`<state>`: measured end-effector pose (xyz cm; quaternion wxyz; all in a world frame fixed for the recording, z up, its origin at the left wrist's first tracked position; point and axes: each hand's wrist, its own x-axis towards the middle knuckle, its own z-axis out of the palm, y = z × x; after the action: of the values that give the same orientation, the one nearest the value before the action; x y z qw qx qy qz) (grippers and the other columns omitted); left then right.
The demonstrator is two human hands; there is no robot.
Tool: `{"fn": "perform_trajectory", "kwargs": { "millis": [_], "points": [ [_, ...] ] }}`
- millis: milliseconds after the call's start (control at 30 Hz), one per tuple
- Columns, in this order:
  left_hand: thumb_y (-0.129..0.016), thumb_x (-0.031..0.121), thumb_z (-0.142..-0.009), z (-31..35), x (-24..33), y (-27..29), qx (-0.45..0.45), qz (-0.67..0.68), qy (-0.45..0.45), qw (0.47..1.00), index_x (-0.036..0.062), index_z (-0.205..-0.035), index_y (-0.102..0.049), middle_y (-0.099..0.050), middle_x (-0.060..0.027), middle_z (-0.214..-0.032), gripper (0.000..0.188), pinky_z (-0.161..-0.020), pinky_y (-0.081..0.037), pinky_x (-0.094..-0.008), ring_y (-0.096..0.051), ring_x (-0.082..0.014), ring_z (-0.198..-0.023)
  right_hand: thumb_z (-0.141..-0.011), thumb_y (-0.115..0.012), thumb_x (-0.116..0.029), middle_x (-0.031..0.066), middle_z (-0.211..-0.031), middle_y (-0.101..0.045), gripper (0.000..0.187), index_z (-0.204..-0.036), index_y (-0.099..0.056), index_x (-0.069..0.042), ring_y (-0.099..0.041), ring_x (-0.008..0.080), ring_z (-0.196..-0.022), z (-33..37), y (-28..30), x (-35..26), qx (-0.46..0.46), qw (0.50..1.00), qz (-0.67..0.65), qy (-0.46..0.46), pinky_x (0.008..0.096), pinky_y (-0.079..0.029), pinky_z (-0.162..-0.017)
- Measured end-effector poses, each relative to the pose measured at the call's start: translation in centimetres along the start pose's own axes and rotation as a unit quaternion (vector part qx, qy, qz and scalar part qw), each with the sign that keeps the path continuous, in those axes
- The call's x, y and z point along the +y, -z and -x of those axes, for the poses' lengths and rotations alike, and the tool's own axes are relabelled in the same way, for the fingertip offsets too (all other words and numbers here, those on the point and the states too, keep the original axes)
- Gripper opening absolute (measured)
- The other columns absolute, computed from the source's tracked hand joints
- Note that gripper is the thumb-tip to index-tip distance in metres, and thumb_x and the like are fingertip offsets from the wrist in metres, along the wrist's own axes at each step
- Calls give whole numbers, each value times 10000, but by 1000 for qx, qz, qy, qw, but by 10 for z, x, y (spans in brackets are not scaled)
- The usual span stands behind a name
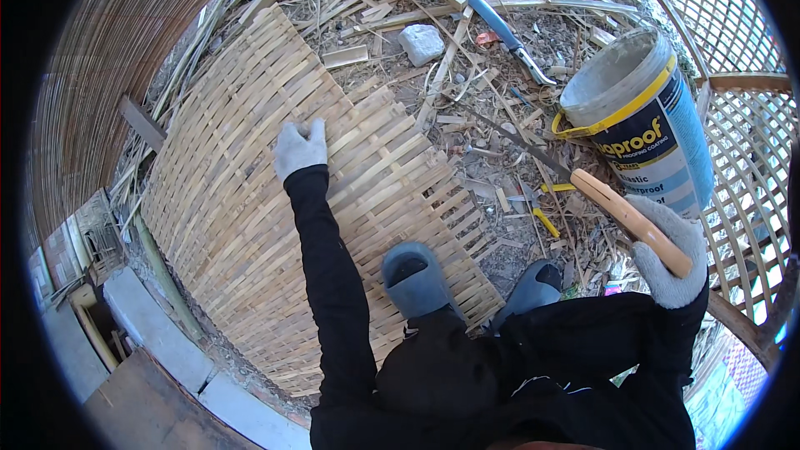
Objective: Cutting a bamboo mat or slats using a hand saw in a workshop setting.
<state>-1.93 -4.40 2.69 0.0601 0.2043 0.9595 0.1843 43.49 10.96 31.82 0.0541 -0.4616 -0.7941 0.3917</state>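
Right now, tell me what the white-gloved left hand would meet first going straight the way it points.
The left hand would likely meet more of the flat, pale woven-bamboo mat it appears to touch; depth is unclear.

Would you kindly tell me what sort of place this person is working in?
Probably an improvised outdoor weaving yard, perhaps for bamboo: a large woven mat lies underfoot, loose long strips are scattered beyond it, and a lattice screen stands at the right.

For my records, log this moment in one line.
left hand: on woven mat | right hand: holding knife | left sandal: on mat
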Motion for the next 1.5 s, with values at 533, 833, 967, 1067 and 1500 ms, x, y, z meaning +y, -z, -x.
{"fn": "perform_trajectory", "kwargs": {
  "millis": [533,833,967,1067,1500],
  "points": [
    [-732,321,-951,-13,-1,11,78,260,34,962,9,-1005,-741,-752,-174,-883,317,-775,-549,-395,-718,-281,-808,-867,-767,-324,191,-1080,-770,608,-1301,-674,92,-748,238,-997,1,3,5,-1,999,-39,-34,355,-561,-914],
    [-759,225,-897,33,3,-8,-34,79,-239,967,132,-1056,-732,-750,-90,-981,186,-850,-568,-458,-735,-318,-918,-874,-775,-327,197,-1074,-769,618,-1308,-667,99,-753,249,-986,-1,3,5,-6,1000,-18,-11,359,-567,-900],
    [-720,213,-926,27,2,-20,-4,17,-220,975,131,-1031,-730,-740,-107,-969,133,-855,-559,-473,-725,-321,-939,-883,-759,-322,195,-1067,-768,598,-1307,-670,91,-752,252,-963,0,4,5,-15,1000,-6,5,365,-567,-878],
    [-689,211,-957,12,-12,-24,0,75,-175,982,98,-1057,-732,-748,-128,-995,157,-864,-562,-448,-728,-307,-948,-887,-741,-317,190,-1065,-767,580,-1304,-674,81,-750,252,-942,-2,3,6,-22,999,1,27,366,-566,-859],
    [-655,53,-960,-45,7,35,14,43,-381,923,137,-1174,-748,-761,-82,-1165,248,-922,-571,-426,-728,-294,-1013,-881,-743,-323,196,-1081,-766,588,-1306,-671,78,-753,277,-980,-1,2,2,-19,1000,-18,-1,377,-561,-904]
  ]
}}
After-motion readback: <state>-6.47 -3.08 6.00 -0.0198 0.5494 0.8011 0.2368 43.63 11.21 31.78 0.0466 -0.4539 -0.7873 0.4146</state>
